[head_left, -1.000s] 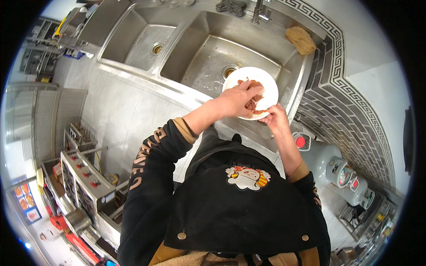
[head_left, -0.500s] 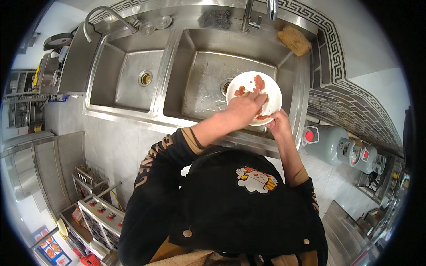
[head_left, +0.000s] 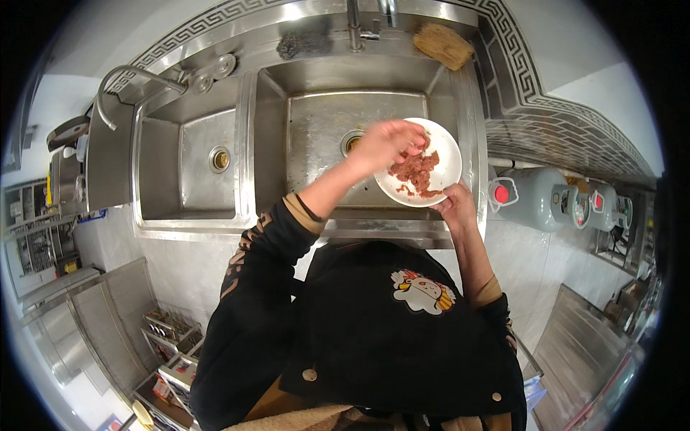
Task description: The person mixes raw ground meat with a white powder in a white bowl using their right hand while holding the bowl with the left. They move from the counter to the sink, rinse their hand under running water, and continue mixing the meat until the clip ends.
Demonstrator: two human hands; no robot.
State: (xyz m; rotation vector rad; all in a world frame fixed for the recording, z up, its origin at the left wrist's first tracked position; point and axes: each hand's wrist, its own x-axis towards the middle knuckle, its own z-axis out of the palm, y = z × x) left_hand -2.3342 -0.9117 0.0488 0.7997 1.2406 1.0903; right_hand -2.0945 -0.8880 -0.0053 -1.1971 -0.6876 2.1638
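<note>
A white plate (head_left: 451,154) with reddish raw minced meat (head_left: 415,171) on it is held over the right side of the larger sink basin (head_left: 316,115). My right hand (head_left: 458,204) grips the plate's near right rim, thumb on top and the other fingers underneath. From the left, my left hand (head_left: 392,146) reaches over the plate; its curled fingers are closed on some of the meat at the upper edge of the heap. Part of the plate's left rim is hidden behind that hand.
A smaller basin (head_left: 208,154) with a curved tap (head_left: 140,70) lies to the left. On the back ledge sit a dark scouring pad (head_left: 305,44), a second tap (head_left: 354,29) and a brown sponge-like block (head_left: 443,46). Gas cylinders (head_left: 532,195) stand on the right.
My left hand has lifted and moved toward the plate's upper left, its fingers now curled. The meat, earlier spread in patches, shows as a heap in the middle. The view has shifted.
</note>
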